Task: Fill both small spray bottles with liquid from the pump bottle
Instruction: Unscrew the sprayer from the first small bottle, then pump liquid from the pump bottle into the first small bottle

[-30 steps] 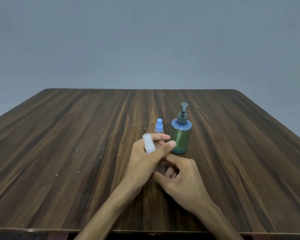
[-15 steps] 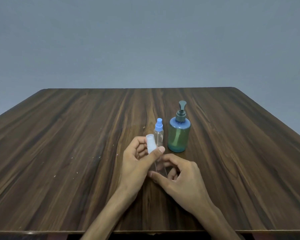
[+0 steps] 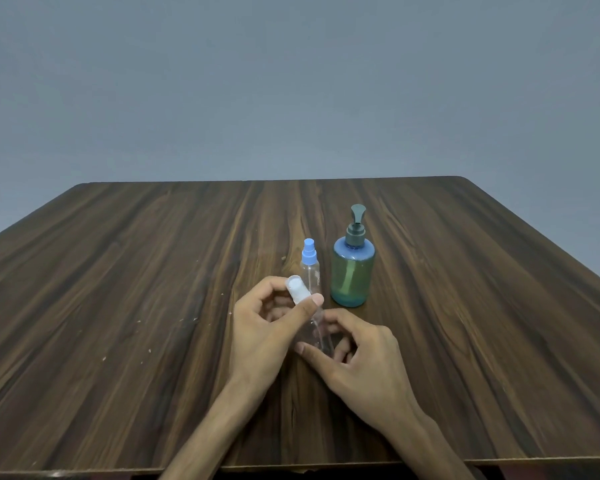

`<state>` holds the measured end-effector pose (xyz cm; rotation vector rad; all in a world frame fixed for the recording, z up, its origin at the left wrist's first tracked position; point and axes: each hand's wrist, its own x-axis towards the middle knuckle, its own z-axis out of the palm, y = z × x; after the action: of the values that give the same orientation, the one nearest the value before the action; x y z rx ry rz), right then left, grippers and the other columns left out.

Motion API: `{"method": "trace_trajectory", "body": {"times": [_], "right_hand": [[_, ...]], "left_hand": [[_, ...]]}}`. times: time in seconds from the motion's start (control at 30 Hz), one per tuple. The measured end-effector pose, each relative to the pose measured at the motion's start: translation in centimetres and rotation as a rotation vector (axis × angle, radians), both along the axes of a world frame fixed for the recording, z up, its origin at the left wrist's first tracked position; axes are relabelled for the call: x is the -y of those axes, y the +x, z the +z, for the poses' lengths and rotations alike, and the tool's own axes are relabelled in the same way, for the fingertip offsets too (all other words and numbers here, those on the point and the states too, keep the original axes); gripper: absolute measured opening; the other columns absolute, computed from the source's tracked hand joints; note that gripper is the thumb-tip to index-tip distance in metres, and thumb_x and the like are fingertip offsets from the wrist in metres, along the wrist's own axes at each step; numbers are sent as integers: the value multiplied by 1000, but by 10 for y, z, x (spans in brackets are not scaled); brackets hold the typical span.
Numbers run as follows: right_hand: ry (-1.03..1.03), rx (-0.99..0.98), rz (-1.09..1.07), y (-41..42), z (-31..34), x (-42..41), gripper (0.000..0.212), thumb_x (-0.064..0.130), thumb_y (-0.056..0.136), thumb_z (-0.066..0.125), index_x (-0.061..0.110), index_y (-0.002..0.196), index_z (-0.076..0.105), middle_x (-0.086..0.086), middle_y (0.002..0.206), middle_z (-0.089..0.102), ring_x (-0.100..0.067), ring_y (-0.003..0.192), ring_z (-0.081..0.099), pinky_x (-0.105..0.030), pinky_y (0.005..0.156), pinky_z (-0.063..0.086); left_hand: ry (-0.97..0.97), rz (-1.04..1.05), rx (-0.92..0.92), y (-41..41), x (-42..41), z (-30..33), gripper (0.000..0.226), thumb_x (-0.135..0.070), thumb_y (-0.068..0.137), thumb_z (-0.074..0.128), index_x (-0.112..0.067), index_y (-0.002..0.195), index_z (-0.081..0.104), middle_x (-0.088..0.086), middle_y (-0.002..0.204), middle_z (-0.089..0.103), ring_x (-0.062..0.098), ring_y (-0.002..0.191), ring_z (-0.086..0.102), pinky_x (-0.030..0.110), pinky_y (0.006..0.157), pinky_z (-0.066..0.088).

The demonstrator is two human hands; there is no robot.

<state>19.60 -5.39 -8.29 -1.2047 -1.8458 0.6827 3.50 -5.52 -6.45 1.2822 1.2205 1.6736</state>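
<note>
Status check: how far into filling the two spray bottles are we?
Early. Done: nothing filled. The clear spray bottle with the blue top stands capped beside the green pump bottle, both untouched on the wooden table. In hand: the right hand holds the clear spray bottle with the white cap, while the left hand grips its cap, apparently unscrewing it. Left: open both, pump liquid in, recap.

Clear white-capped spray bottle (image 3: 314,329) tilted off the table, blue-capped spray bottle (image 3: 309,266) upright just beside upright green pump bottle (image 3: 352,271).
</note>
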Motion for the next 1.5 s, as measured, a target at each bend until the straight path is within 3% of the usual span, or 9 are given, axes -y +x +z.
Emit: {"method": "trace_trajectory", "body": {"times": [0.17,0.3,0.37,0.5,0.6,0.83,1.1,1.37,1.5], "right_hand": [[6,-6,-18,0,-3,0,43,56,82,85,33,117,75,23,88,75,-9,62,71,-17,60,55],[39,-31,-47,1,-5,-2,51,69,76,72,36,114,75,22,87,75,-10,61,70,-27,61,58],[47,-36,-52,0,-5,-2,51,70,76,72,36,113,75,23,90,74,-11,60,70,-23,60,55],[45,-42,-89,1,-5,-2,40,56,78,85,34,110,76,26,95,75,-10,59,69,-12,59,46],[35,-41,-107,1,-6,-2,33,47,79,89,36,107,75,27,97,75,-10,59,69,-12,62,45],[49,-49,-154,1,-8,-3,31,46,80,89,38,106,73,33,98,72,-4,61,70,-18,64,52],[52,-36,-162,2,-14,-6,31,44,82,88,42,107,71,30,98,71,-1,63,72,-34,68,63],[45,-36,-179,1,-13,-5,34,48,81,88,41,111,74,31,99,72,1,66,72,-38,72,64],[32,-16,-182,0,-10,-5,35,49,82,87,40,114,74,30,101,75,1,66,72,-36,72,63]], "left_hand": [[60,56,-32,3,2,3,15,-6,86,89,-5,92,75,1,79,77,10,70,73,21,65,58],[126,60,-5,0,3,9,24,-21,84,94,-9,94,77,6,91,77,19,81,75,36,75,62],[174,53,19,-3,5,15,22,-24,83,90,-10,93,76,6,93,75,19,82,71,36,74,58],[255,34,54,-16,11,28,18,-7,85,88,-3,91,72,-2,91,73,12,79,67,22,73,55],[288,72,61,-34,17,31,15,-12,87,87,-12,97,77,2,94,74,21,82,67,28,74,56],[204,70,-162,-64,30,1,25,11,80,85,-6,94,75,2,95,75,12,88,70,18,79,54],[97,110,-727,-79,8,-20,44,17,72,82,-24,83,69,-9,92,69,20,85,70,32,72,54],[31,36,-770,-80,0,-29,39,3,75,86,-31,84,68,-12,93,68,18,88,69,35,73,55],[70,32,-794,-76,0,-22,23,-23,74,84,-32,88,68,-15,98,66,13,92,68,36,78,54]]}}
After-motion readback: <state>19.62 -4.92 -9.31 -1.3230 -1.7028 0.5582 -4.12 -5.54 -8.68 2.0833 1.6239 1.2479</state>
